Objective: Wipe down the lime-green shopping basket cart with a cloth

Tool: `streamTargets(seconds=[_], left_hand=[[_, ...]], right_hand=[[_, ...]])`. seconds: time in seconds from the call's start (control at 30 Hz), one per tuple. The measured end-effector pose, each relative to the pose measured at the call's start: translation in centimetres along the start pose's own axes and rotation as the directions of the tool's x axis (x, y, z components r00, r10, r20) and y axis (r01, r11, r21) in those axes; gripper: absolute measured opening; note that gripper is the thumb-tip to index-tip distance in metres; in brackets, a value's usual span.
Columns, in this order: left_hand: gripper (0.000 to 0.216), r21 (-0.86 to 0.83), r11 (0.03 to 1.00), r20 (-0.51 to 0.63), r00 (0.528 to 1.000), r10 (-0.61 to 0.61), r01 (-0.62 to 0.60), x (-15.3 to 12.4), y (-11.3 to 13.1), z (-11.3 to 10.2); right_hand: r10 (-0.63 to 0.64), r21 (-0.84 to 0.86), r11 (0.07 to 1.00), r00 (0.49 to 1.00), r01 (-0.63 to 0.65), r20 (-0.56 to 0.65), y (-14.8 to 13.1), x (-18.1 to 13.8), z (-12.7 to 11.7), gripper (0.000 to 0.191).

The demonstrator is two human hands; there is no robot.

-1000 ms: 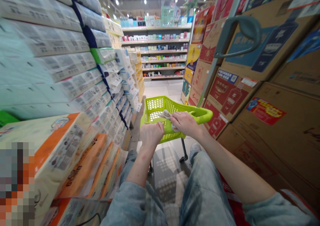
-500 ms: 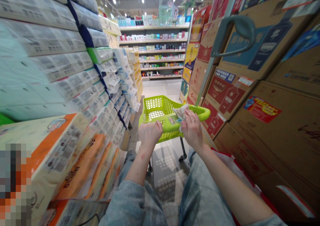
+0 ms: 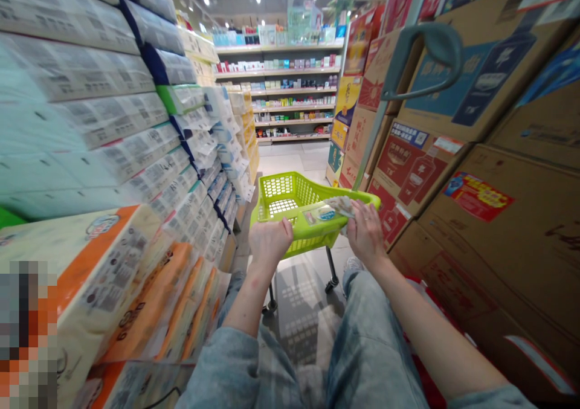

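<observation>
A small lime-green shopping cart (image 3: 312, 234) with a perforated basket stands in front of my knees on dark legs with casters. My left hand (image 3: 270, 240) is closed around the left part of its handle. My right hand (image 3: 366, 231) presses a crumpled pale cloth (image 3: 341, 206) against the right part of the handle, fingers bent over it. A label with a blue oval (image 3: 327, 214) shows on the handle between my hands. The part of the cloth under my right palm is hidden. Inside the basket I see only its lattice floor.
Wrapped paper packs (image 3: 113, 110) rise in stacks on the left, with orange-and-cream packs (image 3: 154, 303) close by. Cardboard cartons (image 3: 489, 228) line the right, where a grey-blue loop handle (image 3: 423, 61) on a pole stands. Product shelves (image 3: 290, 95) cross the aisle's far end.
My right hand and the cloth have slid to the right along the handle, uncovering the blue oval label. My left hand keeps its hold in nearly the same place.
</observation>
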State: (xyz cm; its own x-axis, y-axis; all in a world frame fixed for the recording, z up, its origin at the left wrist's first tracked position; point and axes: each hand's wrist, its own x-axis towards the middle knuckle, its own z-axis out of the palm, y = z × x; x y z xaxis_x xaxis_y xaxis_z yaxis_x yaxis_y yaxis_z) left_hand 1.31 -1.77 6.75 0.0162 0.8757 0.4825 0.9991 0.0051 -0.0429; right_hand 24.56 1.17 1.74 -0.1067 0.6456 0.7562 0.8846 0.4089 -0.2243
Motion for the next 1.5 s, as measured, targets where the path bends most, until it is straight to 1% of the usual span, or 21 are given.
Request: streamTargets(seconds=[0.07,0.1,0.17,0.23,0.33,0.43,0.5,0.57,0.7,0.73,0.8,0.93,1.07,1.17,1.27,1.33,1.43,1.5], left_hand=[[0.063,-0.003,1.0,0.002,1.0,-0.003,0.003,0.0,0.1,0.0],[0.064,-0.004,1.0,0.001,1.0,-0.003,0.003,0.1,0.2,0.0],[0.064,-0.007,1.0,-0.001,1.0,-0.009,0.009,0.1,0.3,0.1],[0.064,-0.015,1.0,0.0,1.0,-0.016,0.016,0.2,0.4,0.2],[0.063,-0.036,0.999,0.009,1.0,-0.015,0.015,0.4,0.4,0.4],[0.063,-0.045,0.999,0.011,1.0,-0.023,0.024,0.5,0.1,0.6],[0.064,-0.044,0.999,0.008,1.0,-0.026,0.026,0.5,-0.1,0.6],[0.064,-0.039,0.999,0.007,1.0,-0.02,0.021,0.5,-0.2,0.6],[0.066,-0.026,1.0,0.011,1.0,-0.017,0.017,0.5,-0.1,0.5],[0.066,-0.028,0.999,0.016,1.0,-0.018,0.019,0.5,0.0,0.4],[0.065,-0.034,0.999,0.027,0.999,-0.022,0.023,0.5,0.1,0.5],[0.064,-0.033,0.998,0.011,0.999,-0.049,0.049,0.5,0.0,0.7],[0.062,-0.027,0.999,-0.01,0.999,-0.046,0.045,0.4,-0.5,0.9],[0.062,-0.032,0.999,-0.01,1.0,-0.016,0.016,0.3,-0.8,0.9],[0.061,-0.047,0.999,-0.006,1.0,-0.011,0.011,0.3,-0.8,0.9],[0.061,-0.055,0.998,-0.009,1.0,-0.02,0.02,0.3,-0.7,1.0],[0.061,-0.068,0.998,-0.02,1.0,-0.015,0.013,0.3,-0.5,1.0],[0.061,-0.094,0.996,-0.025,1.0,0.001,-0.004,0.3,-0.4,0.8]], right_hand=[[0.048,-0.012,0.999,0.999,-0.048,-0.004,1.0,0.3,0.0,0.046],[0.06,-0.008,0.998,0.998,-0.06,-0.004,1.1,0.4,0.1,0.045],[0.071,0.01,0.997,0.997,-0.071,-0.005,0.3,0.7,0.2,0.044],[0.077,0.017,0.997,0.997,-0.077,0.012,-1.3,1.0,0.2,0.044],[0.042,0.0,0.999,0.993,-0.042,0.109,-4.0,1.6,-0.1,0.044],[-0.045,0.02,0.999,0.971,0.042,0.235,-5.1,2.8,-0.5,0.042],[-0.092,0.06,0.995,0.951,0.077,0.296,-4.5,3.8,-0.4,0.042],[-0.105,0.098,0.992,0.935,0.076,0.339,-3.3,4.9,-0.2,0.041],[-0.047,0.104,0.995,0.913,0.005,0.406,-1.3,6.5,0.6,0.041],[-0.034,0.091,0.996,0.913,-0.004,0.406,-1.3,6.6,0.7,0.041],[-0.021,0.059,0.998,0.931,-0.001,0.365,-1.8,6.1,1.0,0.041],[-0.068,0.025,0.998,0.972,0.063,0.225,-4.7,3.9,1.1,0.042],[-0.136,0.034,0.991,0.976,0.132,0.171,-7.0,2.3,0.8,0.042],[-0.18,0.051,0.983,0.967,0.174,0.183,-7.2,2.6,0.5,0.041],[-0.21,0.047,0.978,0.944,0.205,0.253,-6.7,4.2,0.6,0.042],[-0.201,0.02,0.978,0.917,0.207,0.345,-6.4,5.7,0.7,0.044],[-0.166,-0.015,0.979,0.837,0.204,0.521,-6.4,7.9,0.8,0.05],[-0.14,-0.011,0.983,0.78,0.186,0.609,-6.6,9.0,0.7,0.055]])
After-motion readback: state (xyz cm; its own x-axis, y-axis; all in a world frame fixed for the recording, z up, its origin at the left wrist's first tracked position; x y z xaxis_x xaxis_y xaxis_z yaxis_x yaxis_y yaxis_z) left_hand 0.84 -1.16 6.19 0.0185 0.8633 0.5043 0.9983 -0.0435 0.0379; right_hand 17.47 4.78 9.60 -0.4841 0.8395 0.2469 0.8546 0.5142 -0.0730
